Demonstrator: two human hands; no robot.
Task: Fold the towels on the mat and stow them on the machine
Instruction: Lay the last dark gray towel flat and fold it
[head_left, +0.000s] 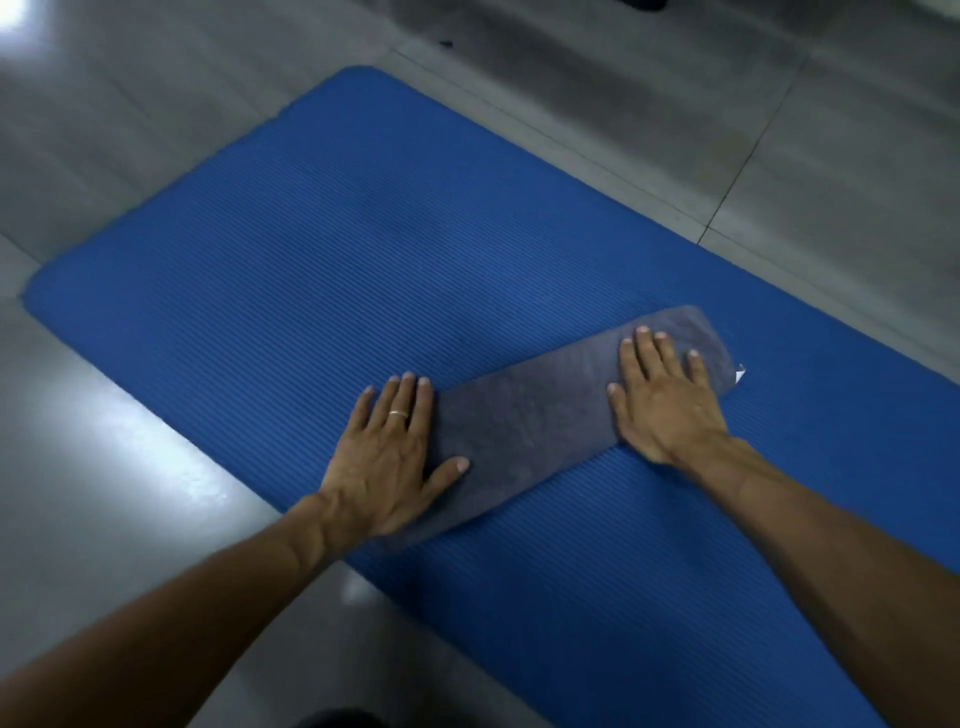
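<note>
Grey tiled floor (156, 130) with a glossy sheen, and across it a blue ribbed foam mat (337, 249), rounded at the corners, the ribs running fine and close. On the mat, a single grey towel (530, 410), soft nap, already narrowed into a long strip. That strip's long axis runs on a slant, from under the left hand (387, 457) up and away to the right hand (662, 397), and here is the relation that matters: each hand sits on one end, with the bare middle of the strip lying between the two sets of fingers. The left hand's fingers are spread and flat, palm pressing down on the near end, fingertips reaching past the towel's edge onto the mat, a ring (399, 413) on one finger. The right hand's fingers are also splayed and flat, pressing the far end, with a little cloth showing beyond the fingertips. A small white tag (740, 374) pokes out just past the right hand's outer side. Nothing is pinched; both palms smooth and hold. Judging from this, the next fold would bring one end over the other along that slanted axis, either hand equally placed. No machine in view, and no second towel visible
</note>
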